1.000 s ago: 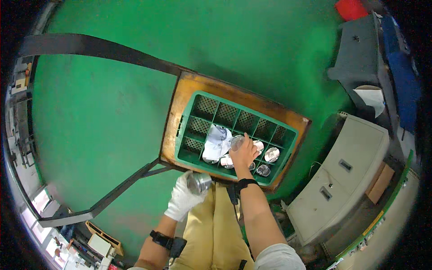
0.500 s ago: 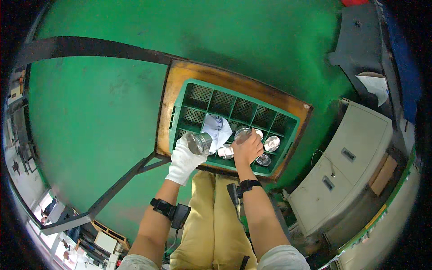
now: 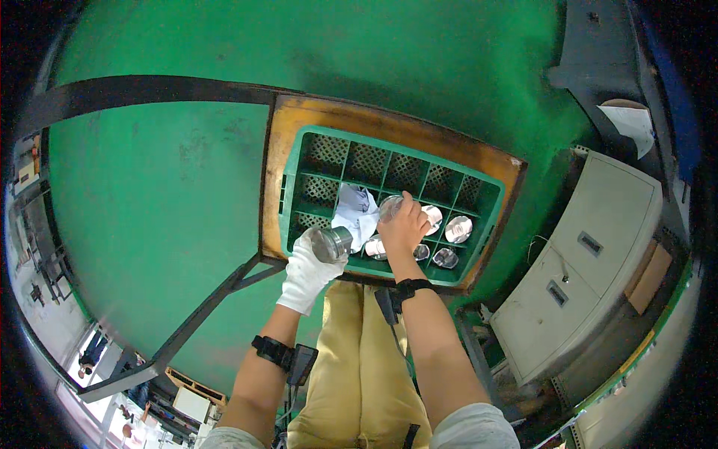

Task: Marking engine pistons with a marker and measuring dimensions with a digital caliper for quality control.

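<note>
A green floor (image 3: pixel 164 165) spreads beneath a low cart. Above the cart's divided green crate (image 3: pixel 490 206), the bare right hand (image 3: pixel 404 228) pinches a round, shiny piece (image 3: pixel 390 208) between thumb and fingers, near the crate's middle. The left hand (image 3: pixel 305 273), in a white glove, curls around a metal cylinder (image 3: pixel 329 244) held tilted at the crate's near edge. Between the two held pieces lies a crumpled white sheet (image 3: pixel 354 213); silvery parts (image 3: pixel 458 229) sit in compartments at the near right. The crate rests on a brown board (image 3: pixel 321 112), with a dark metal frame (image 3: pixel 202 88) reaching out leftward. Off to the right stands a pale cabinet (image 3: pixel 538 314).
</note>
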`<state>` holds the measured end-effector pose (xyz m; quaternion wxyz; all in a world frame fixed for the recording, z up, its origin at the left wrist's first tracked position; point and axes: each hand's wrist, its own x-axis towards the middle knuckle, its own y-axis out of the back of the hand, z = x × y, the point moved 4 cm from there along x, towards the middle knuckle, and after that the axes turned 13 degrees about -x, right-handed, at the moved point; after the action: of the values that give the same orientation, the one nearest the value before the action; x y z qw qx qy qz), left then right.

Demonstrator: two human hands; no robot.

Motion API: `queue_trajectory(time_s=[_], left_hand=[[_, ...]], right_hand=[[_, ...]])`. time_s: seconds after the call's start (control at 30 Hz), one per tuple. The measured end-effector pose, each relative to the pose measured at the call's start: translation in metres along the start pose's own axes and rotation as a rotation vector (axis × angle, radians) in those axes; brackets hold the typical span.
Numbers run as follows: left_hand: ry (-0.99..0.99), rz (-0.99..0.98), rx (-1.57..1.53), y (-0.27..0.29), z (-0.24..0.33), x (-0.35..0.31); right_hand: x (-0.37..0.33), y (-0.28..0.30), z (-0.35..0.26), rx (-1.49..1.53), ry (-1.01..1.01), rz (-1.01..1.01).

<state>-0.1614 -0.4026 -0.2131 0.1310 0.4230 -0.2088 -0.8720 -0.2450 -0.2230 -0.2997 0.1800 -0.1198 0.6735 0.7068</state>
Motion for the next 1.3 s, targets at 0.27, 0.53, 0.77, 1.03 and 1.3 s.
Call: queue_trajectory(time_s=[0.27, 0.53, 0.77, 1.03, 1.3], left_hand=[[-0.069, 0.017, 0.105, -0.021, 0.012, 0.026], [-0.182, 0.032, 0.522, -0.069, 0.035, 0.058], [-0.307, 0.117, 0.664, -0.088, 0.029, 0.070], [-0.453, 0.231, 0.652, -0.088, 0.026, 0.074], [-0.210, 0.205, 0.683, -0.090, 0.025, 0.077]], right_hand=[[0.006, -0.020, 0.005, -0.046, 0.051, -0.023], [0.006, -0.028, 0.002, -0.072, 0.011, -0.126], [0.013, -0.033, 0.000, -0.046, 0.006, -0.066], [0.010, -0.036, 0.000, -0.064, 0.023, -0.069], [0.010, -0.038, 0.000, -0.075, 0.056, -0.059]])
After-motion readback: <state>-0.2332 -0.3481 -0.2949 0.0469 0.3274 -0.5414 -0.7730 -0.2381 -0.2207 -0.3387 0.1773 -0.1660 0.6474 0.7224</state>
